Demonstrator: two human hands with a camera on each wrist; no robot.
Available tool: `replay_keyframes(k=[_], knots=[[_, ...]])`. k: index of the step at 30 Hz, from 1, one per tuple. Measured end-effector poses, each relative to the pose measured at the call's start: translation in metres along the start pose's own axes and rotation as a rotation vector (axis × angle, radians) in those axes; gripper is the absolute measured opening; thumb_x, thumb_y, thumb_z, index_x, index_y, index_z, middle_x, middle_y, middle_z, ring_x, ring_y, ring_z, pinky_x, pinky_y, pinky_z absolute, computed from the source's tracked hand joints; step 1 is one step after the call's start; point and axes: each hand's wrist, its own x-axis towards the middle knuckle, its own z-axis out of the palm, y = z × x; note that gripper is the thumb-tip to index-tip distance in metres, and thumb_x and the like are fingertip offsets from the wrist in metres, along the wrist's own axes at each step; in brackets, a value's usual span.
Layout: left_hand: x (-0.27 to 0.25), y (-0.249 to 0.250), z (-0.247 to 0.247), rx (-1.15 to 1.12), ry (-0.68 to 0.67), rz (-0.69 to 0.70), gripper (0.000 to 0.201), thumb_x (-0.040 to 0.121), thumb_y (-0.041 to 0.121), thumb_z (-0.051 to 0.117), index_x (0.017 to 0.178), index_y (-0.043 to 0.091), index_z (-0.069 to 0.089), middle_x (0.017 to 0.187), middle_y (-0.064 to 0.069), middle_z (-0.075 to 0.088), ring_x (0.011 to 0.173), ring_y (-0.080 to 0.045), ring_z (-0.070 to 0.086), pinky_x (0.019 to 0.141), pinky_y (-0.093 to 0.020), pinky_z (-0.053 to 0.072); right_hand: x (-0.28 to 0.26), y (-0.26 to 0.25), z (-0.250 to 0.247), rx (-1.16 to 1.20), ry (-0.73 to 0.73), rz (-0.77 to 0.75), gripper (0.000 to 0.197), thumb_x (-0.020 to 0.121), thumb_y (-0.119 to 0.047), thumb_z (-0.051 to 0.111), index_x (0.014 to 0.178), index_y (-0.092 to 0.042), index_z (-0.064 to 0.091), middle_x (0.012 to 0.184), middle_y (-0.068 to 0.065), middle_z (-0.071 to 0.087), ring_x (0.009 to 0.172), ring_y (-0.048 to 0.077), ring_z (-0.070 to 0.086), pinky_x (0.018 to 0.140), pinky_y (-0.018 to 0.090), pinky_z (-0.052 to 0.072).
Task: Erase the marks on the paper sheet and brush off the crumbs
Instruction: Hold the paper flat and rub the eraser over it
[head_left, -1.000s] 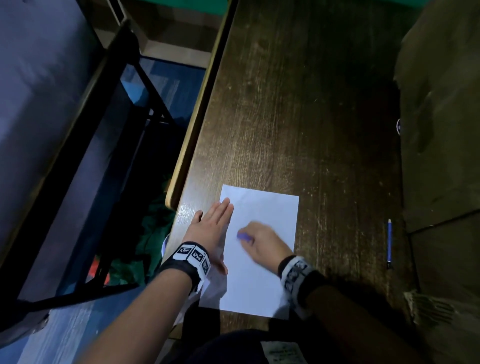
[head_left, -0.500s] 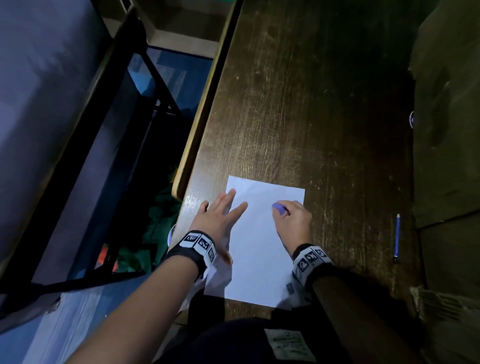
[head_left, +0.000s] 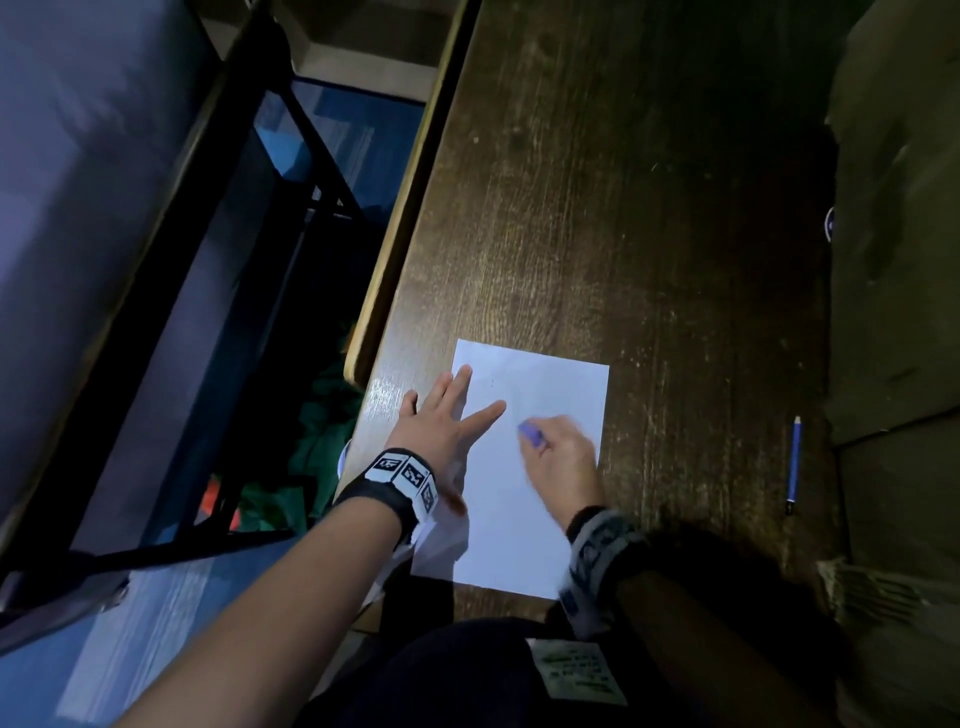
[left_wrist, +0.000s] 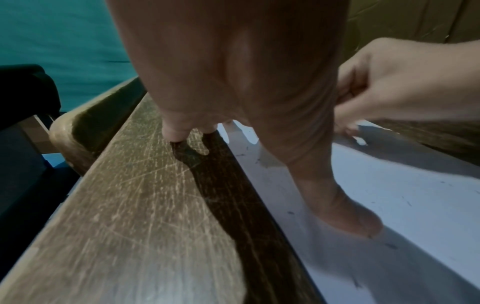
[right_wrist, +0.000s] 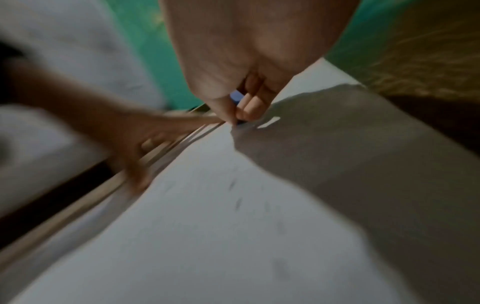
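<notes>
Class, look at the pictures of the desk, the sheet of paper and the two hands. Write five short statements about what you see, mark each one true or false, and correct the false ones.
1. The left hand lies flat with straight fingers, partly on the paper. True.
2. The right hand is empty. False: it pinches a purple eraser.
3. The blue pencil lies on the paper. False: it lies on the desk, well off to the right of the paper.
4. Small dark crumbs lie scattered on the paper. True.
5. The left hand holds the pencil. False: it holds nothing and only rests on the paper and desk.
</notes>
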Motion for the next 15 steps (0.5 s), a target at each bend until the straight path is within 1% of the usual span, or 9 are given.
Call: replay_keyframes(k=[2,3,4,5,7,8,9,12,15], knots=[[0.000,0.000,-0.001,-0.010,0.001,0.002,0.135,0.064,0.054,0.090,0.156,0.048,-0.009,0.163,-0.013,-0.032,0.155,-0.032,-0.019,0.120,-0.062,0.011,-0.030,-0.011,0.003,0.025,-0.291,-0.288,0.006,0.092,-0.015,0.062,0.092,-0.015,0.068,0.081,-0.004,0.053,0.072,0.010,0.052,0.074,0.018,0.043],[0.000,0.000,-0.002,-0.008,0.000,0.001,0.135,0.064,0.054,0.090,0.156,0.048,-0.009,0.163,-0.013,-0.032,0.155,-0.033,-0.018,0.120,-0.062,0.011,-0.035,-0.010,0.000,0.016,-0.408,-0.398,0.006,0.091,-0.013,0.061,0.091,-0.015,0.067,0.080,-0.007,0.048,0.069,0.008,0.048,0.073,0.015,0.039],[0.000,0.000,-0.003,0.001,-0.001,0.000,0.135,0.064,0.055,0.089,0.156,0.048,-0.009,0.163,-0.014,-0.032,0.155,-0.033,-0.018,0.120,-0.062,0.012,-0.030,-0.006,-0.005,0.013,-0.454,-0.436,0.006,0.091,-0.013,0.062,0.091,-0.014,0.068,0.079,-0.008,0.047,0.068,0.009,0.047,0.072,0.014,0.037],[0.000,0.000,-0.003,0.010,-0.004,-0.001,0.136,0.063,0.056,0.089,0.156,0.048,-0.009,0.163,-0.014,-0.032,0.155,-0.033,-0.017,0.120,-0.061,0.013,-0.020,0.000,-0.010,0.013,-0.417,-0.394,0.007,0.090,-0.012,0.064,0.092,-0.014,0.070,0.079,-0.007,0.050,0.067,0.010,0.050,0.072,0.015,0.039],[-0.001,0.002,-0.003,0.002,-0.012,-0.003,0.137,0.061,0.059,0.090,0.156,0.048,-0.008,0.163,-0.013,-0.030,0.155,-0.033,-0.016,0.120,-0.062,0.012,0.005,0.015,-0.019,0.016,-0.174,-0.186,0.008,0.087,-0.013,0.068,0.092,-0.017,0.073,0.080,-0.003,0.059,0.067,0.011,0.055,0.071,0.017,0.044],[-0.001,0.003,-0.003,-0.007,-0.011,-0.007,0.137,0.061,0.060,0.090,0.156,0.048,-0.007,0.163,-0.013,-0.030,0.155,-0.033,-0.016,0.120,-0.063,0.012,0.015,0.021,-0.024,0.012,-0.047,-0.089,0.009,0.085,-0.014,0.069,0.091,-0.019,0.074,0.081,-0.002,0.061,0.068,0.011,0.058,0.072,0.019,0.047],[-0.002,0.004,-0.003,-0.013,-0.009,-0.012,0.136,0.061,0.060,0.090,0.156,0.047,-0.007,0.163,-0.013,-0.030,0.155,-0.034,-0.017,0.120,-0.063,0.011,0.023,0.025,-0.027,0.012,0.045,-0.017,0.010,0.084,-0.015,0.070,0.090,-0.021,0.075,0.083,-0.003,0.063,0.070,0.011,0.059,0.073,0.023,0.050],[-0.001,0.006,-0.003,-0.010,-0.001,-0.018,0.136,0.062,0.061,0.090,0.155,0.047,-0.007,0.163,-0.013,-0.030,0.154,-0.035,-0.017,0.120,-0.065,0.012,0.032,0.032,-0.030,0.042,0.206,0.121,0.010,0.084,-0.018,0.069,0.090,-0.022,0.075,0.086,-0.004,0.065,0.074,0.012,0.062,0.074,0.033,0.055],[-0.004,0.004,-0.003,0.035,0.013,-0.021,0.139,0.056,0.074,0.085,0.156,0.044,-0.008,0.164,-0.015,-0.027,0.154,-0.035,-0.016,0.119,-0.064,0.013,0.028,0.041,-0.049,0.146,0.358,0.275,0.018,0.084,-0.022,0.072,0.102,-0.021,0.073,0.084,0.000,0.069,0.070,0.014,0.064,0.072,0.036,0.058]])
